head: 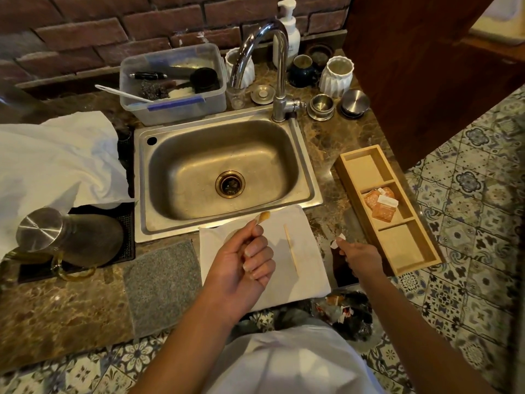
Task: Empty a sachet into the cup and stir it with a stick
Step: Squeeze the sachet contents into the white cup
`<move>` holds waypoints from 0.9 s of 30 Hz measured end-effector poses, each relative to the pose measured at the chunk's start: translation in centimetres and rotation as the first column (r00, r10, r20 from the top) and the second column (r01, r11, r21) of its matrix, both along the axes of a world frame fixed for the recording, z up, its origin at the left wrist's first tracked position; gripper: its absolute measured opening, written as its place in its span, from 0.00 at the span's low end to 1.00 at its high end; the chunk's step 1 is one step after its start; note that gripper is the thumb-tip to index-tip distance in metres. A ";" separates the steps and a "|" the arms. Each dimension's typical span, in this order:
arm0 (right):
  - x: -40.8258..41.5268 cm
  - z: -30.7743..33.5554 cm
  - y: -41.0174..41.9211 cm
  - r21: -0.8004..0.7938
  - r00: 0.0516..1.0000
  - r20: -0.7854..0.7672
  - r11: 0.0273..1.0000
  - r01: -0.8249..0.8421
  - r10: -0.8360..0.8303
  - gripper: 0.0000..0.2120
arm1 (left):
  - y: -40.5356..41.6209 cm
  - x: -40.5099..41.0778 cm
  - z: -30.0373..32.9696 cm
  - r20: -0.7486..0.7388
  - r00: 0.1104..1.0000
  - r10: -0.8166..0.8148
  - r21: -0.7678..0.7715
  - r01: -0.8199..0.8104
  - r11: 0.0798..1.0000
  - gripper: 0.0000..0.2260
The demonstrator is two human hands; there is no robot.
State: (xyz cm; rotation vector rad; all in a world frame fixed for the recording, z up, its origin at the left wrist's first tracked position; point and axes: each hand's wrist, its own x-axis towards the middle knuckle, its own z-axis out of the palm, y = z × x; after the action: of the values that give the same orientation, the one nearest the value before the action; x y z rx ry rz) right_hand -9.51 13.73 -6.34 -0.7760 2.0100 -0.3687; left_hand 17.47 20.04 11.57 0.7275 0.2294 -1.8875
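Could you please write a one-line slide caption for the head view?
Left hand holds a sachet, right hand its torn-off tip, stick waiting.

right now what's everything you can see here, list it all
sink: one, steel, centre
tap: one, chrome, behind sink
plastic tub: one, clear, back left
soap pump: one, white, back
white cloth: one, left
steel jug: one, left front
napkin: one, white, front of sink
stir stick: one, wooden, on napkin
wooden tray: one, three compartments, right
sachets: several, orange, middle compartment
left hand: holds a brownish sachet
right hand: pinches a white torn scrap
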 end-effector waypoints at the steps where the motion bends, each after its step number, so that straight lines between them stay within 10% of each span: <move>1: 0.0 0.3 0.1 -0.041 1.000 -0.003 0.999 -0.018 0.018 0.21 | 0.0 0.0 0.0 0.003 1.000 -0.001 0.000 0.001 1.000 0.10; 8: 3.2 6.8 -0.5 -0.258 0.956 0.126 0.939 -0.227 0.266 0.03 | 0.4 -0.4 0.6 -0.009 0.999 -0.037 -0.013 0.037 0.999 0.09; 12: 5.9 12.4 -1.0 -0.471 0.776 0.310 0.798 -0.376 0.549 0.13 | 0.8 -0.7 0.9 -0.004 0.999 -0.054 -0.023 0.054 0.998 0.10; 20: 9.7 17.6 -0.9 -0.628 0.499 0.166 0.481 -0.612 0.851 0.19 | 1.6 -0.7 1.2 0.012 0.995 -0.100 -0.026 0.100 0.995 0.08; 27: 10.4 17.8 -0.7 -0.625 0.481 0.137 0.453 -0.636 0.866 0.10 | 2.2 0.1 1.2 0.032 0.994 -0.106 -0.011 0.107 0.994 0.10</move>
State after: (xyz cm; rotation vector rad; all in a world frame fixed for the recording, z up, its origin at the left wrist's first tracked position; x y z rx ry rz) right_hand 0.91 13.03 11.48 -1.6940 0.9126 -0.4547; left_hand 17.55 22.23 12.75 0.7733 0.1608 -1.9751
